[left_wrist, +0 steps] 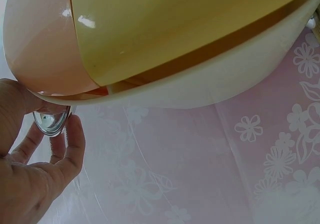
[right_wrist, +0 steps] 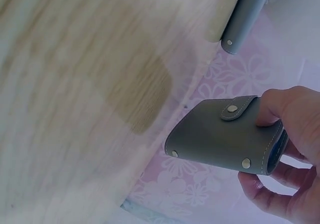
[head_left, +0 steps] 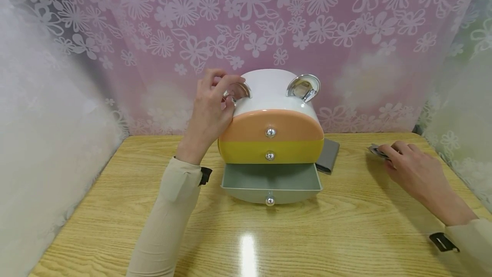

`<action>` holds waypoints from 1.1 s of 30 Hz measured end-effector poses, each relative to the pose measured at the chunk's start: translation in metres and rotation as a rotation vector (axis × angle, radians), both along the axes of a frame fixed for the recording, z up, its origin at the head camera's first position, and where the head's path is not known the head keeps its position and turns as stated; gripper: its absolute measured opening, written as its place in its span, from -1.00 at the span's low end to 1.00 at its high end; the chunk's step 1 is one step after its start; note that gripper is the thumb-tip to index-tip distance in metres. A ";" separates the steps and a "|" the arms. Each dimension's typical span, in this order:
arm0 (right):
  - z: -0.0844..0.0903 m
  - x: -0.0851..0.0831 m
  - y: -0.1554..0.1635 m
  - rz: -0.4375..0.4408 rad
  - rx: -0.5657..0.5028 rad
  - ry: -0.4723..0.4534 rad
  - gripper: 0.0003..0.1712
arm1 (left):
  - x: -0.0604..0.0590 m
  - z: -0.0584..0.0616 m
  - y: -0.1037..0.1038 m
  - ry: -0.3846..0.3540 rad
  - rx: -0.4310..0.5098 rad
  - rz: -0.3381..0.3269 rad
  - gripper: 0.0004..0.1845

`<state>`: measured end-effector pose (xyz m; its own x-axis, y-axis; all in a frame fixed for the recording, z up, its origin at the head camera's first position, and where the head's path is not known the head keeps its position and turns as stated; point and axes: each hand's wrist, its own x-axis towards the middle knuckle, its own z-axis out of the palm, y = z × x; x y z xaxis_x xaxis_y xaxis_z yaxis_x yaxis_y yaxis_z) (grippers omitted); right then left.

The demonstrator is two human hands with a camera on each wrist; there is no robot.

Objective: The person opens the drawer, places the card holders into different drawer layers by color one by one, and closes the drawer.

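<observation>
A small drawer cabinet with a white body stands on the table, its orange drawer and yellow drawer closed, its green bottom drawer pulled out. My left hand grips the cabinet's left silver ear, thumb on the near side and fingers behind it, as the left wrist view shows too. Over the right of the table, my right hand holds a grey leather snap wallet by one end between thumb and fingers. Rivets and a buttoned strap show on it.
A second grey leather piece lies on the table beside the cabinet's right side. The right silver ear stands on top. Behind the table hangs a pink flowered curtain, with pale cloth at both sides.
</observation>
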<state>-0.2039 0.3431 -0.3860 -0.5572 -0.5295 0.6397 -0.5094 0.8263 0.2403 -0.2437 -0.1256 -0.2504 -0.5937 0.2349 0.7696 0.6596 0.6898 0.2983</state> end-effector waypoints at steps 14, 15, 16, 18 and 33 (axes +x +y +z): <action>0.007 0.006 -0.010 0.059 -0.086 0.060 -0.31 | 0.001 0.000 0.000 -0.012 0.002 0.002 -0.58; 0.008 0.007 -0.011 0.060 -0.087 0.067 -0.32 | 0.001 0.000 0.000 -0.011 0.001 0.001 -0.58; 0.008 0.008 -0.011 0.062 -0.090 0.073 -0.33 | 0.001 0.001 0.000 -0.010 0.001 0.000 -0.58; 0.009 0.009 -0.012 0.064 -0.096 0.081 -0.35 | 0.001 0.001 0.000 -0.008 0.001 -0.001 -0.58; 0.018 0.025 -0.026 0.097 -0.143 0.086 -0.32 | -0.001 0.000 0.000 0.003 0.002 0.000 -0.57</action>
